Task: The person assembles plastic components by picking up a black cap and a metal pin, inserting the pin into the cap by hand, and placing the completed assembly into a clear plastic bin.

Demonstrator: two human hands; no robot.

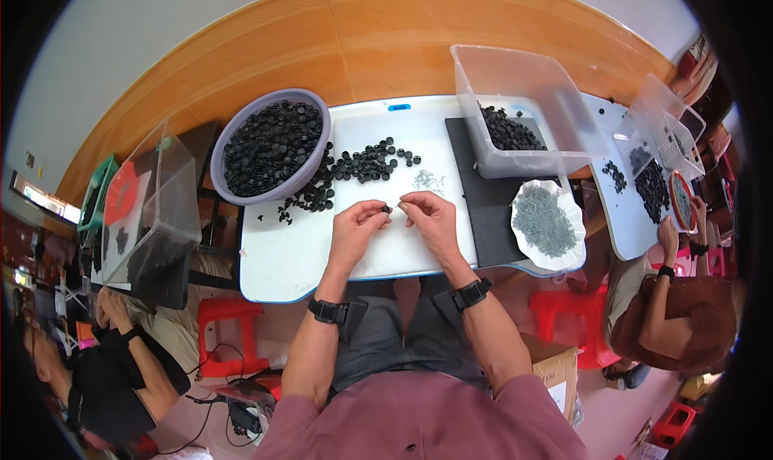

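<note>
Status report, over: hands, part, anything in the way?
Left hand pinching small round black plastic cap. Right hand close beside it, grip unclear. Loose round black caps lie beyond both hands.

Dark printed characters (pixel 554 371) mark the cardboard box (pixel 571 382).

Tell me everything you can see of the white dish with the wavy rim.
The white dish is roundish, with a scalloped rim and a smooth look; its material is unclear. It stands upright, filled with small grey pieces too fine to identify. It sits at the near right of the white table, partly over the black mat. Neither the left hand nor the right hand touches it.
</note>
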